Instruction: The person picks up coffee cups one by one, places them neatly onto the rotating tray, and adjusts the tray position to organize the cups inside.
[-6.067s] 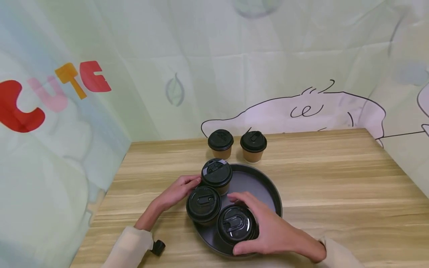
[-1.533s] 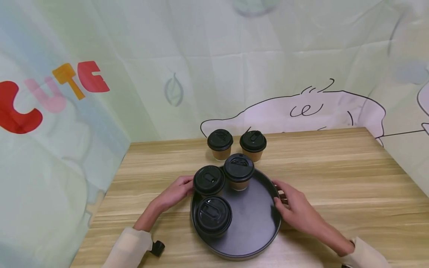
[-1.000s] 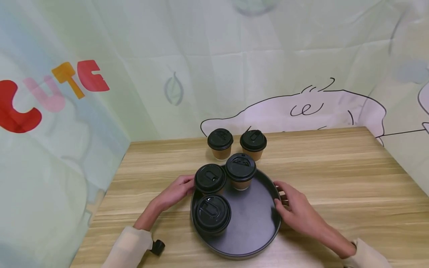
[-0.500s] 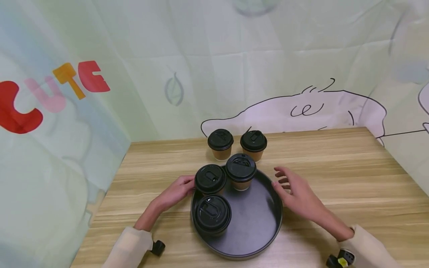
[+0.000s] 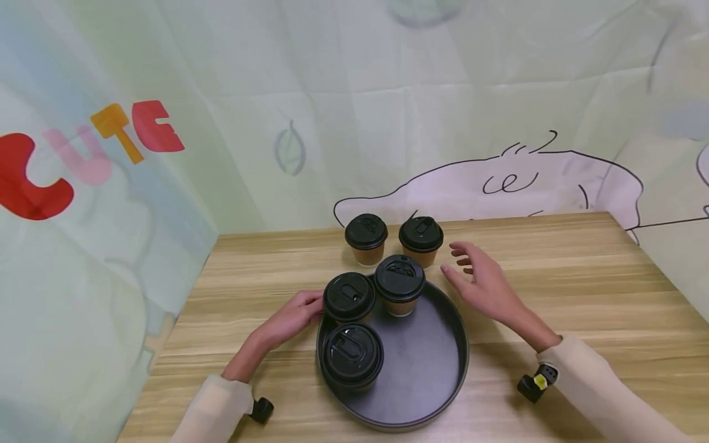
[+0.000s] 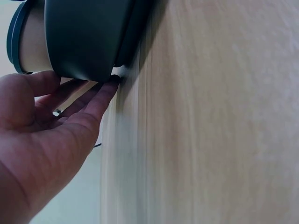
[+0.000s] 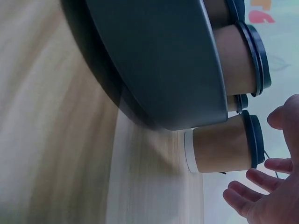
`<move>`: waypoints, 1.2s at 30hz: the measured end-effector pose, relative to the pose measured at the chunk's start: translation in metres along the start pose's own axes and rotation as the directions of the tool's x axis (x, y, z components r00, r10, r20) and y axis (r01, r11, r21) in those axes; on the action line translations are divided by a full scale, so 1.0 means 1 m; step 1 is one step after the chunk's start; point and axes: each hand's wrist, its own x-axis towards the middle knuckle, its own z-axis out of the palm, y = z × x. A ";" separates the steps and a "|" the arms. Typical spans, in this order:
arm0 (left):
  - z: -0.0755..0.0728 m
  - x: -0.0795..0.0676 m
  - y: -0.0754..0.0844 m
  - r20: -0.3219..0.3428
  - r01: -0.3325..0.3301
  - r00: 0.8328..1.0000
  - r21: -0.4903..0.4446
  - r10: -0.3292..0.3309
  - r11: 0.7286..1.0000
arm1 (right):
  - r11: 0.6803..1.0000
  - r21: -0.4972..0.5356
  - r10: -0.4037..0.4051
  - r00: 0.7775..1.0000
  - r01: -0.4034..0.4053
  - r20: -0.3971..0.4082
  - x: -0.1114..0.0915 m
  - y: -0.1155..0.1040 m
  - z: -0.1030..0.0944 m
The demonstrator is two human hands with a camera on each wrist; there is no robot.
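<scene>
A round black tray (image 5: 421, 369) lies on the table, with three lidded paper coffee cups along its left and back side: a front cup (image 5: 352, 355), a left cup (image 5: 349, 296) and a back cup (image 5: 400, 284). My left hand (image 5: 293, 319) touches the tray's left side; in the left wrist view its fingers (image 6: 96, 100) lie fairly straight against the outer wall. My right hand (image 5: 487, 283) hovers right of the tray, fingers spread and holding nothing. It is nearest to the back right cup (image 5: 421, 241), also brown with a black lid (image 7: 254, 140) in the right wrist view.
Another lidded cup (image 5: 366, 240) stands behind the tray, left of the back right cup. The wooden table (image 5: 581, 289) meets a printed cloth backdrop (image 5: 354, 111) at its far edge. A black wrist device (image 5: 534, 384) hangs at the right sleeve.
Since the oldest frame, the front cup has shifted left on the tray, and the other two have moved round it. My right hand has since left the tray's right rim, moving up towards the back.
</scene>
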 end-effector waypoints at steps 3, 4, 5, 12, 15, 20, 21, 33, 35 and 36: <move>0.000 0.000 0.000 -0.008 0.005 1.000 0.018 -0.005 1.000 | 1.000 0.017 0.002 1.000 -0.002 0.000 0.008 0.002 0.003; 0.001 0.000 0.001 -0.009 0.005 1.000 0.025 -0.005 1.000 | 1.000 0.024 0.003 1.000 -0.003 0.000 0.010 0.003 0.003; 0.001 0.000 0.001 -0.012 0.009 1.000 0.026 -0.008 1.000 | 0.999 0.032 0.004 1.000 -0.004 0.002 0.013 0.003 0.005; 0.002 0.000 0.003 -0.004 0.009 1.000 0.008 -0.009 1.000 | 0.998 0.053 0.018 1.000 -0.019 0.011 0.024 0.005 0.011; 0.002 -0.001 0.003 -0.006 0.005 1.000 0.012 -0.005 1.000 | 0.999 0.047 0.020 1.000 -0.020 0.016 0.027 0.005 0.014; 0.002 -0.001 0.003 -0.008 0.005 1.000 0.014 -0.005 1.000 | 0.998 0.049 0.041 0.999 -0.041 0.006 0.032 0.007 0.018; 0.002 -0.001 0.003 -0.010 0.006 1.000 0.016 -0.006 1.000 | 0.998 0.053 0.044 0.999 -0.044 0.001 0.034 0.007 0.018; 0.001 -0.001 0.002 -0.014 0.016 1.000 0.015 -0.016 1.000 | 0.989 0.084 0.124 0.992 -0.123 0.000 0.053 0.011 0.024; 0.001 -0.001 0.002 -0.007 0.014 1.000 0.004 -0.014 1.000 | 0.989 0.078 0.128 0.992 -0.129 0.008 0.056 0.011 0.026; 0.001 -0.001 0.002 -0.006 0.015 1.000 -0.001 -0.015 1.000 | 0.988 0.077 0.131 0.991 -0.131 0.010 0.058 0.011 0.027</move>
